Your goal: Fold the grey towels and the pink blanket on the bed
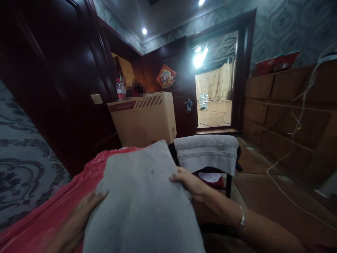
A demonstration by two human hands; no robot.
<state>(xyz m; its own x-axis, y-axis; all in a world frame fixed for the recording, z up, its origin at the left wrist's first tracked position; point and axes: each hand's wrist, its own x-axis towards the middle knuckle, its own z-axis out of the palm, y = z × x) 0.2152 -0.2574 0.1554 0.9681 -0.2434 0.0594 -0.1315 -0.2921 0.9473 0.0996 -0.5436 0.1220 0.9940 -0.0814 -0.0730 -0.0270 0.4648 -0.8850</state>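
Grey cloth [142, 196] stretches lengthwise away from you, pink cover [92, 172] to its left. Your nearly closed right hand [191, 182] pinches its right edge; your blurred left hand [80, 214] touches the left edge, grip unclear.

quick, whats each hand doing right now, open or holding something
Left hand: at the left edge of the grey cloth; blurred, grip can't be told.
Right hand: closed, holding the cloth's right edge.
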